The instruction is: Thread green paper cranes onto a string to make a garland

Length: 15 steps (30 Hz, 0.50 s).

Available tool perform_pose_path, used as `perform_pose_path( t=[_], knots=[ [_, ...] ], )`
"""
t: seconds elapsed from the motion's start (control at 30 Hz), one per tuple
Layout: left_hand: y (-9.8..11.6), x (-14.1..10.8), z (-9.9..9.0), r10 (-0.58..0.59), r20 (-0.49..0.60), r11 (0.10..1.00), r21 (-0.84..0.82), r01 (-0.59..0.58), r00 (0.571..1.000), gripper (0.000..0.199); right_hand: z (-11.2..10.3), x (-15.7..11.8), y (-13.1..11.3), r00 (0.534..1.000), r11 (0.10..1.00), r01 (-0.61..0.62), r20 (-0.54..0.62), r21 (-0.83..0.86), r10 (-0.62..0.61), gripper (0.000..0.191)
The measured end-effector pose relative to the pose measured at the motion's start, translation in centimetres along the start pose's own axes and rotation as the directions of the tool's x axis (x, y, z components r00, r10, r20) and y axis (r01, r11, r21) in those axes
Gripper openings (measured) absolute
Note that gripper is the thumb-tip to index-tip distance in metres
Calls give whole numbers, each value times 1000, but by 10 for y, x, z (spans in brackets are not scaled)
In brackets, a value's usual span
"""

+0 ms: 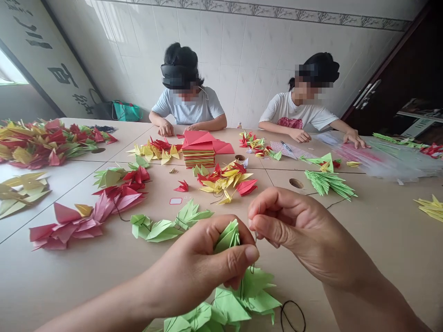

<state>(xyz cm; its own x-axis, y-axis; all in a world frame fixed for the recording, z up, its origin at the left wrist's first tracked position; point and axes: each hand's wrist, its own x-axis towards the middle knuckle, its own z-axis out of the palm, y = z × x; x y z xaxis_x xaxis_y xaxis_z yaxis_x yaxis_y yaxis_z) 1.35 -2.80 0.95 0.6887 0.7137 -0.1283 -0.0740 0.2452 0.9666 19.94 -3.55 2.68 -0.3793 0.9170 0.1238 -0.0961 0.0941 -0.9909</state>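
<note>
Far left on the pale tabletop (374,240) lies a heap of red and yellow paper cranes (44,143), and nearer sits a strand of pink-red cranes (79,226) with a strand of light green cranes (166,228) to its right. The left hand (195,265) is closed, its thumb and fingers gripping a green paper crane (227,237) at the centre of the view, with the crane's long axis near upright and its pointed tip up and slightly right. More green cranes (235,299) hang below it towards the near table edge. The right hand (304,226) is curled, its fingertips (252,221) pinched close to the crane on what seems a thin dark thread (too fine to tell if a needle is there). A firm pinch low on the crane's body should spare its folds. Beyond, two seated people rest their hands on the table.
</note>
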Motion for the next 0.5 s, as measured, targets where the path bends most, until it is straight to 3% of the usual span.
perform_pose_path(
  t=[0.23, 0.5],
  knots=[
    [-6, 2, -3, -2, 139, 949, -311, 46, 990, 20, 1, 6, 3, 999, 946, -11, 53, 324, -6, 11],
    [-7, 3, -1, -9, 106, 947, -319, 43, 994, 22, 5, 6, 4, 998, 890, -53, 56, 452, 31, 7]
  ],
)
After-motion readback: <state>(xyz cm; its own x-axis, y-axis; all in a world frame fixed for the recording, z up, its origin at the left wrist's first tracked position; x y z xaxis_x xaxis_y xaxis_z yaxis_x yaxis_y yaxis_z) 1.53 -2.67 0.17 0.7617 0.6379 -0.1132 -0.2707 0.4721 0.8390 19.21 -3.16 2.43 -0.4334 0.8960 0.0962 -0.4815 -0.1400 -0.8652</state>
